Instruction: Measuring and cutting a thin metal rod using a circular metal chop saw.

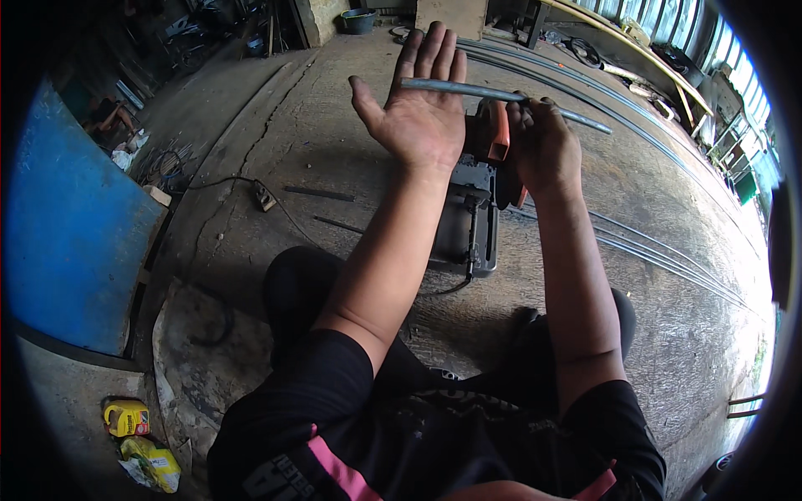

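A grey metal rod [468, 88] is held up crosswise in front of me. Around its right part, the fingers of my right hand [547, 146] are closed. My left hand [426, 117] is open, palm up with the fingers stretched out, and the rod's left end crosses in front of those fingers. Beneath my hands stands a cut-off saw [455, 230] with a black base and an orange guard [499, 134]; my arms and hands hide parts of it. Two short dark bars, one of them a flat bar [319, 194], lie on the floor left of the saw.
Long metal rods [660, 259] lie on the floor at right, and more long pipes [601, 98] run behind. A power cord with a socket block [264, 197] lies left. A blue panel [75, 225] stands far left, near a yellow jug [127, 417]. Cracks run across the concrete floor.
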`<state>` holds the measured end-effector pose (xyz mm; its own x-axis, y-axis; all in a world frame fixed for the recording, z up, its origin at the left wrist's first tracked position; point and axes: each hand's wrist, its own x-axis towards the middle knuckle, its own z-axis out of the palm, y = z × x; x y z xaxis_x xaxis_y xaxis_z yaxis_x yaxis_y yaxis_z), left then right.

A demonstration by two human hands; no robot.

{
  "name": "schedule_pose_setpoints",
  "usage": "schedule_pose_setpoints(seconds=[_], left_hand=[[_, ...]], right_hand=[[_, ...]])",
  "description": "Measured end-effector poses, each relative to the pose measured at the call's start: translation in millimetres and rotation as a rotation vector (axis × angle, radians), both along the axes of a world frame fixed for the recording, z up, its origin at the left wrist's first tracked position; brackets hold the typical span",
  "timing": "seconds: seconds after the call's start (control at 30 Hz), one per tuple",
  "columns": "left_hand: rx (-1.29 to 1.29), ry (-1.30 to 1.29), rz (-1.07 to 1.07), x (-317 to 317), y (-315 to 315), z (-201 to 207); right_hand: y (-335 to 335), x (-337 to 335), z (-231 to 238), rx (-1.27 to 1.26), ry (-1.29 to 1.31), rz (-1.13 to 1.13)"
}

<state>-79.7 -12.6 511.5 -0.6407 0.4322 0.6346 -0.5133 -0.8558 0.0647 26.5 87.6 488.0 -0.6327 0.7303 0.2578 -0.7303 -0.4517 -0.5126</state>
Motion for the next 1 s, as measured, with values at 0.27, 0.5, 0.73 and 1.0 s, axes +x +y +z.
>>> schedule_pose_setpoints(seconds=[0.27, 0.5, 0.73, 1.0], left_hand=[[0.057, -0.026, -0.044, -1, -5, 6], [0.055, -0.028, -0.051, 0, -5, 6], [-0.120, 0.165, 0.000, 2, 3, -9], [-0.434, 0.169, 0.357, -38, -3, -44]], right_hand=[[-6, 3, -1, 0.224, -0.043, -0.076], [-9, 4, 4, 0.107, -0.090, -0.080], [-1, -6, 4, 0.069, -0.028, -0.067], [-12, -70, -24, 0.020, -0.113, 0.107]])
